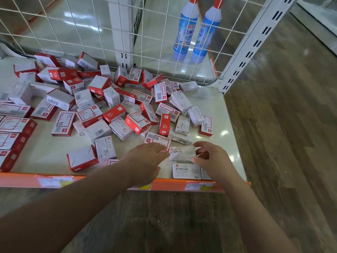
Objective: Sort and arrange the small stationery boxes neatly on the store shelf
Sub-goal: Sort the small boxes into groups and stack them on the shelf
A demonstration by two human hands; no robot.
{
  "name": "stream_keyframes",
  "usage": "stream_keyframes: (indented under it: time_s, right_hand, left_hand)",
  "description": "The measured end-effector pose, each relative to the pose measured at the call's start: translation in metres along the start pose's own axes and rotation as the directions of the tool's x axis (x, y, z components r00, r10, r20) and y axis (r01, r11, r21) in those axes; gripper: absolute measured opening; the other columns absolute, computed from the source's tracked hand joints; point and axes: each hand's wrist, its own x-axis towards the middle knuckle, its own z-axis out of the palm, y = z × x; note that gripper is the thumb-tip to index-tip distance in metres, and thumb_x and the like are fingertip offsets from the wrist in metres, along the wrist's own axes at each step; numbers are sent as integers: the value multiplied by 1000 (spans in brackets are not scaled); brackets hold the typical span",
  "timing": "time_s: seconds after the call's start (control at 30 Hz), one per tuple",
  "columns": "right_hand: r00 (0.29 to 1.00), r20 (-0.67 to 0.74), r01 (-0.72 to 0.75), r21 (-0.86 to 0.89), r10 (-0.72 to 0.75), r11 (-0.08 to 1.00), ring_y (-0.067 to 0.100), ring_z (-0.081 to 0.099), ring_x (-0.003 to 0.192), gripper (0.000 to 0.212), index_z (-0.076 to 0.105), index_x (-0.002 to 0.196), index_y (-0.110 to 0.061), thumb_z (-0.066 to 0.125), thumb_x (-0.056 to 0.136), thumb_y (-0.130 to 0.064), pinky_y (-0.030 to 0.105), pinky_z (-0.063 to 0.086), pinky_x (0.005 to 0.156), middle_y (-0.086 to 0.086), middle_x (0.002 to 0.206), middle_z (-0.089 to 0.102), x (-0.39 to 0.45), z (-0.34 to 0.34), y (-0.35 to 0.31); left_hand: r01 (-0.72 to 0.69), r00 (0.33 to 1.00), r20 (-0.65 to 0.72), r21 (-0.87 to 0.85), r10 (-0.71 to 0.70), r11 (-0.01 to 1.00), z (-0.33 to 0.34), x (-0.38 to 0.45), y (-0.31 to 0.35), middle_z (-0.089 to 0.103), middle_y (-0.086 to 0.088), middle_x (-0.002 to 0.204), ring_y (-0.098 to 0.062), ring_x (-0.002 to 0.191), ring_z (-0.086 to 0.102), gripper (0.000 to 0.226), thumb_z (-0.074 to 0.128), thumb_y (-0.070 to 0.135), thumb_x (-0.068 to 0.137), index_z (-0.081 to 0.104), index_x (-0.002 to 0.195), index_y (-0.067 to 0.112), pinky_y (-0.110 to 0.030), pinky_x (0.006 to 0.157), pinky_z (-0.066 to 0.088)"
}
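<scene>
The shelf is a pale, glossy board with an orange front lip bearing price labels. Behind the lip, a loose heap of red-and-white boxes covers the left and middle. Just behind the lip's right end, grey staples boxes lie flat, side by side.

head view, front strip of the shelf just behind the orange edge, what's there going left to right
stack of red boxes → red and white box → paper clips box → left hand → held staples box → right hand
</scene>
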Motion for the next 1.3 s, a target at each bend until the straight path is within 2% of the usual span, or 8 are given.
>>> stream_keyframes:
  time_s: [0.17,0.43,0.63,0.8,1.0,1.07,1.17,1.3]
  right_hand:
    - [1000,27,-11,-65,13,998,9,54,94,42,50,130,-22,59,89,-15,6,40,57,-3,121,61,2,5,8]
    - [1000,0,-14,3,14,1000,7,54,92,33,56,124,-18,53,91,-12,8,41,65,-3,114,62,7,3,19]
    - [1000,-25,-4,9,5,1000,6,54,89,31,57,123,-21,47,94,-15,7,38,59,-6,114,63,6,3,22]
    - [1000,-21,-3,-5,3,1000,3,55,82,31,58,122,-21,55,91,-17,6,40,57,-9,103,62,6,2,21]
    - [999,-36,-15,-54,13,998,6,53,93,34,55,125,-20,55,91,-14,10,42,72,-3,117,62,4,4,16]
    - [997,-75,-26,-67,21,997,8,54,98,36,54,126,-19,56,91,-16,17,44,80,-2,121,59,1,5,11]
    - [985,-173,-2,-69,-10,998,11,53,108,34,54,124,-18,57,91,-20,18,41,86,-3,124,56,-7,7,1]
    - [987,-151,39,-69,-49,997,12,54,109,35,54,125,-22,57,91,-24,18,42,87,-5,126,56,-11,19,-21]
  left_hand:
    - [-94,992,92,112,83,989,2,5,5,4,7,157,-16,145,4,60,42,29,98,11,149,30,-35,115,14]
    - [-103,987,125,47,96,994,7,6,6,-3,11,157,-14,145,3,63,43,30,97,6,149,33,-33,113,21]
    - [-137,982,142,73,126,988,8,10,5,-5,9,156,-14,145,-4,65,43,30,97,3,148,33,-36,115,15]
    - [-134,981,151,69,122,989,7,10,5,-4,10,156,-14,145,-4,65,43,30,97,4,148,34,-36,115,15]
    - [-133,981,151,76,121,988,6,9,6,-4,9,157,-14,145,-4,64,42,30,97,4,148,34,-35,115,13]
    - [-125,983,143,76,113,989,5,7,5,-2,9,157,-15,145,-2,62,42,31,97,6,148,34,-35,116,12]
    - [-60,995,87,41,56,997,1,2,2,10,9,157,-15,144,9,56,42,32,98,16,147,34,-35,115,18]
    - [35,999,27,-36,-34,999,-5,-11,-12,23,10,153,-12,140,22,48,42,28,97,30,143,31,-33,111,27]
